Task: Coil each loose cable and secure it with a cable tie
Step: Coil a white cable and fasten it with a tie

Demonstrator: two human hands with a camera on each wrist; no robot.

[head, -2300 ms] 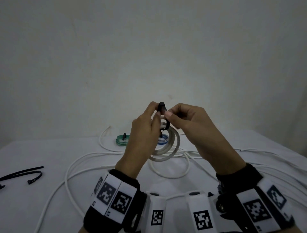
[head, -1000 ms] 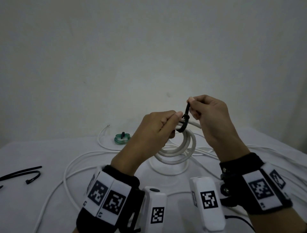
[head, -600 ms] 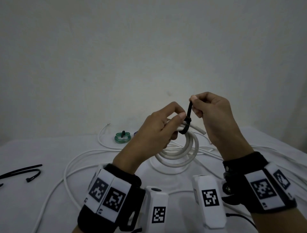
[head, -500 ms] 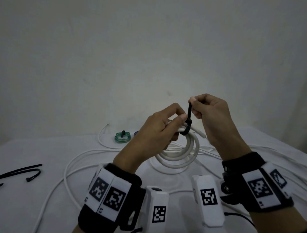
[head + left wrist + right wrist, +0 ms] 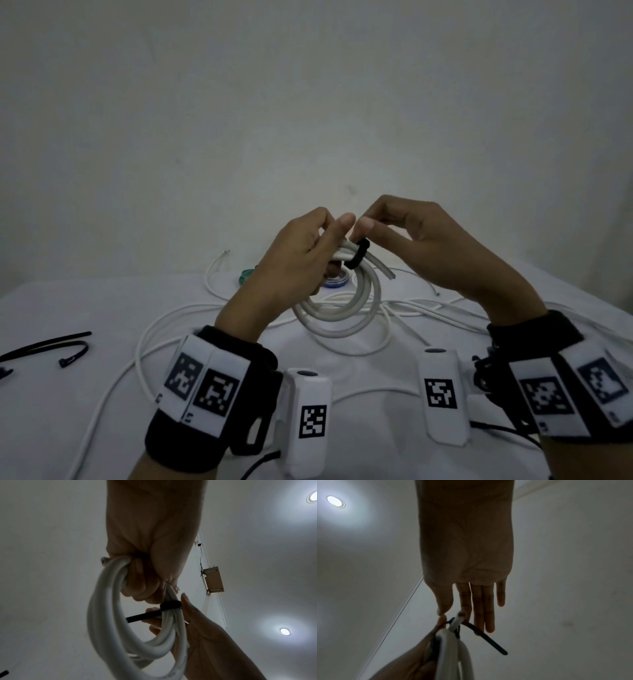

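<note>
Holding a white coiled cable (image 5: 337,308) up above the table (image 5: 61,411), left hand (image 5: 294,260) with fingers (image 5: 137,588) curled round the top of the loops, thumb laid along the strands. Cinched round those strands just beside the left thumb: a black cable tie (image 5: 358,253), its free tail (image 5: 489,641) sticking out to the side. Resting against the tie, right hand (image 5: 424,246): thumb on the band, fingers (image 5: 481,601) nearly straight and close together behind the tail; probably touching it rather than pinching, though the wrist views are dark. Lying on the table below: loose white cables (image 5: 144,359), spare black ties (image 5: 51,349) at far left, a green roll (image 5: 246,275) and a blue roll (image 5: 334,281) behind the hands.
</note>
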